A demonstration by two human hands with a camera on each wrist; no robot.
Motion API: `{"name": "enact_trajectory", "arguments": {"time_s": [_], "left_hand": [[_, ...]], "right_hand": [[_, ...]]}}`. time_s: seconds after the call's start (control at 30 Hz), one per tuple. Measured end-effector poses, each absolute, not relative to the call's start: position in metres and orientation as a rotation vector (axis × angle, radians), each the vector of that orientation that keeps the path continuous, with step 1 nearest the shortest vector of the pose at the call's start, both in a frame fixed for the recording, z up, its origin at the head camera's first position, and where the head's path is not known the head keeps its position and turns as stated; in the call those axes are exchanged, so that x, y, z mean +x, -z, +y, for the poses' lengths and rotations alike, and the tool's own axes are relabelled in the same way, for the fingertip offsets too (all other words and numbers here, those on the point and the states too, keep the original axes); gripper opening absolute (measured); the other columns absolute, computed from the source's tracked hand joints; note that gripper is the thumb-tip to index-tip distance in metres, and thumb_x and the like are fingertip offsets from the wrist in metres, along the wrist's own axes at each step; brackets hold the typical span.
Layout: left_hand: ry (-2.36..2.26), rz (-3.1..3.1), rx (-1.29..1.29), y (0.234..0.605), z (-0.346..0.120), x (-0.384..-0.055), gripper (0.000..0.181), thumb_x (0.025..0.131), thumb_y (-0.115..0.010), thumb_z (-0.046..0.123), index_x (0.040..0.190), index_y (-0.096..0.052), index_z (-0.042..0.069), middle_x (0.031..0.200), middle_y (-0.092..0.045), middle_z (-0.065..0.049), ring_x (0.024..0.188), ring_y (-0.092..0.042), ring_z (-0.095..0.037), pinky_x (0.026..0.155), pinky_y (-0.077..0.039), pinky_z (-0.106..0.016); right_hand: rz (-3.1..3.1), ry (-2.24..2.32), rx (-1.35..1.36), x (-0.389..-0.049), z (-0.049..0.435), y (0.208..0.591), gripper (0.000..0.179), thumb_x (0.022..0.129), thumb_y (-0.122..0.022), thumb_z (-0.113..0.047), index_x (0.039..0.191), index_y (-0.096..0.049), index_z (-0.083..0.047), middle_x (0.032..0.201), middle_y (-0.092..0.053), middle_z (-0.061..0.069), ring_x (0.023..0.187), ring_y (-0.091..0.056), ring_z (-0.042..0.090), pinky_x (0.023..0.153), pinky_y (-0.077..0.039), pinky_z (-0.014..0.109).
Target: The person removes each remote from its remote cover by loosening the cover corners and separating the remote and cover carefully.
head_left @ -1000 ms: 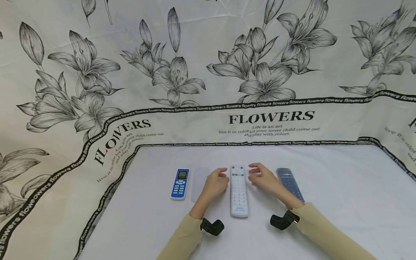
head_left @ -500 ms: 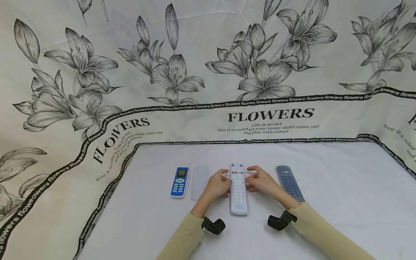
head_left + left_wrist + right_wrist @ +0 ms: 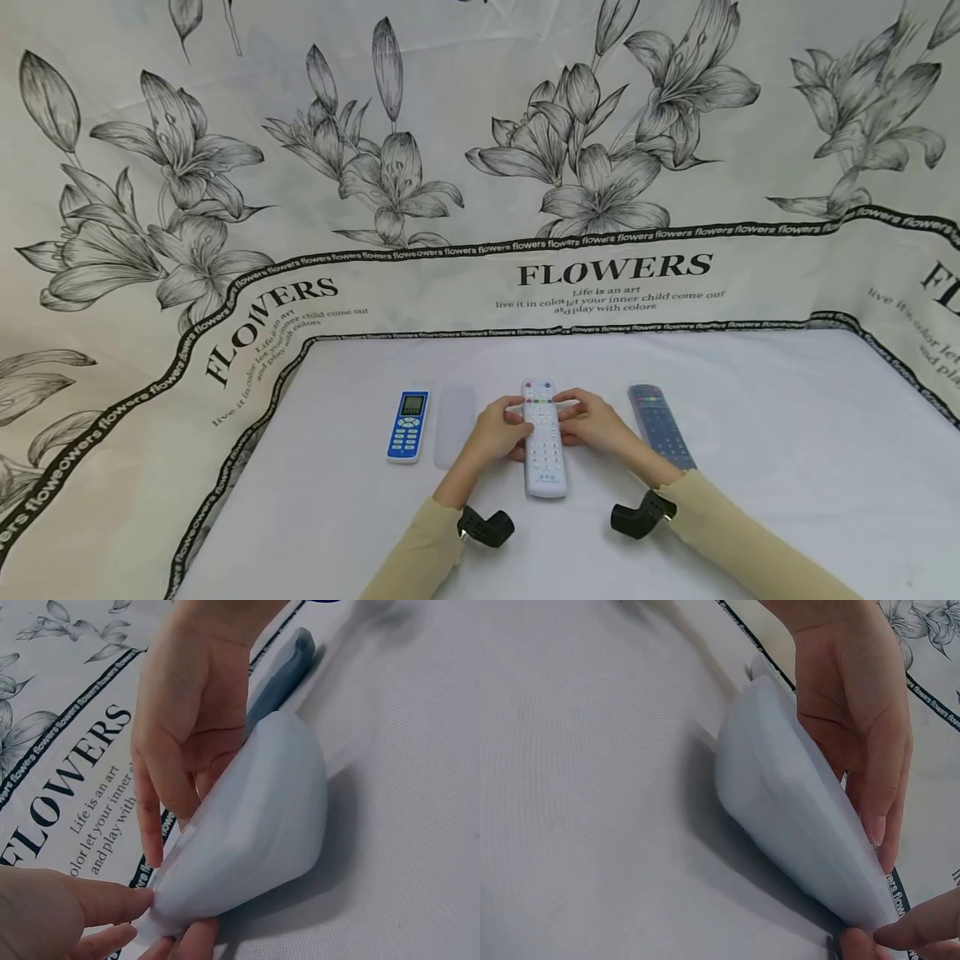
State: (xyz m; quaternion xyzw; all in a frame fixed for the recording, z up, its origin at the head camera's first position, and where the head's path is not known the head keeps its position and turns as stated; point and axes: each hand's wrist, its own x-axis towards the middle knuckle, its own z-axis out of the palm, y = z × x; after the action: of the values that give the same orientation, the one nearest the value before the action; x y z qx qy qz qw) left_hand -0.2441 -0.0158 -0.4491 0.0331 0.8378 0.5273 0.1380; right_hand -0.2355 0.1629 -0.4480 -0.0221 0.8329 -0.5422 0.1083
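Note:
A long white remote control [image 3: 545, 454] with a clear, glossy cover stands between the two hands in the head view. The left hand [image 3: 491, 432] pinches its left edge, thumb on top and fingers underneath. From the other side, the right hand [image 3: 594, 423] holds the right edge near the coloured buttons. In the left wrist view the remote's rounded near end [image 3: 277, 802] shows side-on above its shadow, with left fingertips [image 3: 196, 939] under the far part. The right wrist view has the right thumb and fingers [image 3: 922, 919] at the far end.
A blue and white remote [image 3: 408, 427] lies at the left, with a translucent flat sleeve [image 3: 454, 427] beside it. At the right is a dark blue-grey remote [image 3: 662, 427], partly behind the right forearm. A flower-printed cloth [image 3: 615, 283] rises behind the white table [image 3: 780, 467].
Both hands have closed in from either side and taken hold of the white remote. The other remotes and the sleeve stay where they were; the head view has shifted slightly.

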Motion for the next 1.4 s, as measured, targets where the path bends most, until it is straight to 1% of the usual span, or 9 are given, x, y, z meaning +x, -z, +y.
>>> {"name": "enact_trajectory", "arguments": {"time_s": [0.13, 0.23, 0.33, 0.43, 0.63, 0.77, 0.93, 1.03, 1.4], "left_hand": [[-1.621, 2.372, 0.073, 0.453, -0.018, -0.245, 0.043, 0.088, -0.064, 0.007, 0.13, -0.057, 0.009, 0.094, -0.058, -0.007, 0.067, -0.06, -0.013, 0.052, -0.055, -0.025], [-1.702, 2.313, 0.044, 0.456, -0.019, -0.247, 0.04, 0.089, -0.056, 0.001, 0.128, -0.059, 0.009, 0.094, -0.058, -0.008, 0.066, -0.061, -0.013, 0.054, -0.057, -0.027], [-1.765, 2.252, 0.028, 0.457, -0.02, -0.249, 0.05, 0.083, -0.049, -0.009, 0.129, -0.059, 0.009, 0.098, -0.058, -0.01, 0.068, -0.059, -0.013, 0.057, -0.057, -0.026], [-1.8, 2.223, 0.086, 0.457, -0.021, -0.25, 0.061, 0.075, -0.048, -0.016, 0.131, -0.058, 0.007, 0.105, -0.058, -0.013, 0.068, -0.058, -0.013, 0.059, -0.057, -0.025], [-1.837, 2.181, 0.301, 0.452, -0.024, -0.249, 0.066, 0.077, -0.052, -0.021, 0.138, -0.05, 0.005, 0.116, -0.054, -0.019, 0.074, -0.058, -0.012, 0.062, -0.054, -0.022], [-1.873, 2.149, 0.332, 0.449, -0.025, -0.249, 0.069, 0.078, -0.054, -0.02, 0.141, -0.048, 0.008, 0.121, -0.051, -0.019, 0.079, -0.057, -0.013, 0.065, -0.055, -0.023], [-1.874, 2.165, 0.356, 0.442, -0.027, -0.245, 0.065, 0.08, -0.057, -0.018, 0.14, -0.048, 0.007, 0.121, -0.051, -0.02, 0.082, -0.06, -0.014, 0.069, -0.058, -0.028], [-1.833, 2.223, 0.396, 0.44, -0.029, -0.244, 0.063, 0.081, -0.059, -0.016, 0.139, -0.049, 0.006, 0.121, -0.053, -0.021, 0.084, -0.062, -0.016, 0.072, -0.058, -0.028], [-1.716, 2.379, 0.482, 0.439, -0.038, -0.246, 0.05, 0.086, -0.065, -0.003, 0.134, -0.056, 0.007, 0.118, -0.061, -0.018, 0.09, -0.065, -0.021, 0.07, -0.057, -0.028]], "right_hand": [[2.526, 1.548, -0.157, -0.234, 0.162, 0.45, 0.047, 0.08, -0.058, 0.005, 0.127, -0.052, 0.007, 0.111, -0.06, 0.028, 0.081, -0.064, 0.018, 0.066, -0.056, 0.029], [2.589, 1.506, -0.213, -0.234, 0.161, 0.449, 0.047, 0.078, -0.058, 0.006, 0.125, -0.055, 0.005, 0.113, -0.061, 0.028, 0.081, -0.064, 0.02, 0.064, -0.053, 0.028], [2.637, 1.478, -0.259, -0.234, 0.162, 0.449, 0.045, 0.079, -0.057, 0.007, 0.124, -0.057, 0.004, 0.114, -0.062, 0.028, 0.08, -0.064, 0.021, 0.063, -0.051, 0.026], [2.66, 1.485, -0.277, -0.235, 0.163, 0.45, 0.046, 0.079, -0.056, 0.009, 0.125, -0.057, 0.005, 0.115, -0.062, 0.029, 0.08, -0.065, 0.022, 0.062, -0.049, 0.025], [2.68, 1.526, -0.305, -0.236, 0.17, 0.449, 0.046, 0.081, -0.059, 0.008, 0.127, -0.055, 0.006, 0.117, -0.061, 0.03, 0.088, -0.068, 0.029, 0.068, -0.054, 0.026], [2.694, 1.54, -0.326, -0.237, 0.172, 0.445, 0.046, 0.083, -0.06, 0.007, 0.129, -0.054, 0.006, 0.119, -0.06, 0.03, 0.089, -0.067, 0.031, 0.068, -0.055, 0.025], [2.744, 1.518, -0.41, -0.233, 0.172, 0.443, 0.047, 0.082, -0.059, 0.009, 0.129, -0.056, 0.003, 0.117, -0.062, 0.029, 0.085, -0.068, 0.025, 0.065, -0.053, 0.023], [2.787, 1.496, -0.471, -0.232, 0.173, 0.44, 0.046, 0.082, -0.06, 0.008, 0.127, -0.059, 0.001, 0.116, -0.063, 0.028, 0.084, -0.068, 0.025, 0.066, -0.054, 0.027], [2.841, 1.392, -0.506, -0.229, 0.177, 0.422, 0.037, 0.087, -0.063, 0.004, 0.123, -0.063, -0.004, 0.124, -0.063, 0.022, 0.095, -0.066, 0.033, 0.07, -0.054, 0.032]]}}
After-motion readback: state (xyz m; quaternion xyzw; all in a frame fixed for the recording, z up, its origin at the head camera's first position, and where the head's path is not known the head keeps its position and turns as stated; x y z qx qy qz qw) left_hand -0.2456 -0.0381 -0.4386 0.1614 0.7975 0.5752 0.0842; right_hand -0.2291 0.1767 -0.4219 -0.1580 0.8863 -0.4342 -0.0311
